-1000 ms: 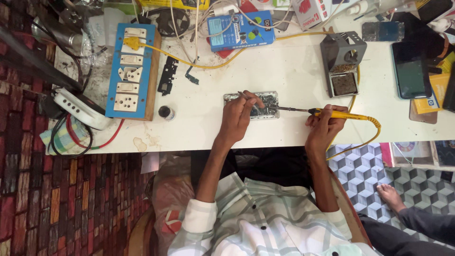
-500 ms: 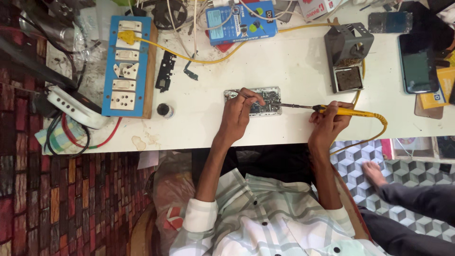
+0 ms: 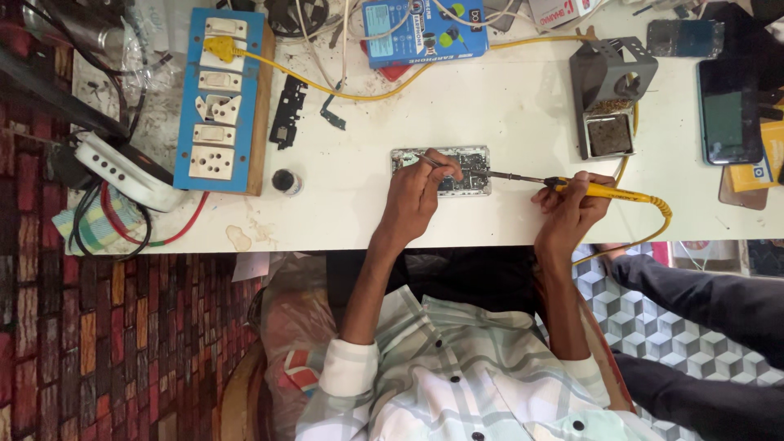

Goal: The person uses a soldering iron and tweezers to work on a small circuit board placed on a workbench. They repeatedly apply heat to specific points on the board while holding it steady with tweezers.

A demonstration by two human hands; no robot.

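Left hand (image 3: 412,200) pinches thin tweezers (image 3: 434,161), tips down on opened phone (image 3: 442,170). Right hand (image 3: 572,208) grips yellow-handled soldering iron (image 3: 600,190) like pen, tip touching phone's exposed board. Phone lies flat mid-bench, near front edge of white table (image 3: 408,106). Board likely light, stiff, fragile; best steadied by outer frame, not components. Iron's yellow cord (image 3: 661,214) loops off front edge. Open room left of phone; small dark jar (image 3: 286,180) there. Iron stand (image 3: 611,98) beyond right, blue socket board (image 3: 220,102) far left.
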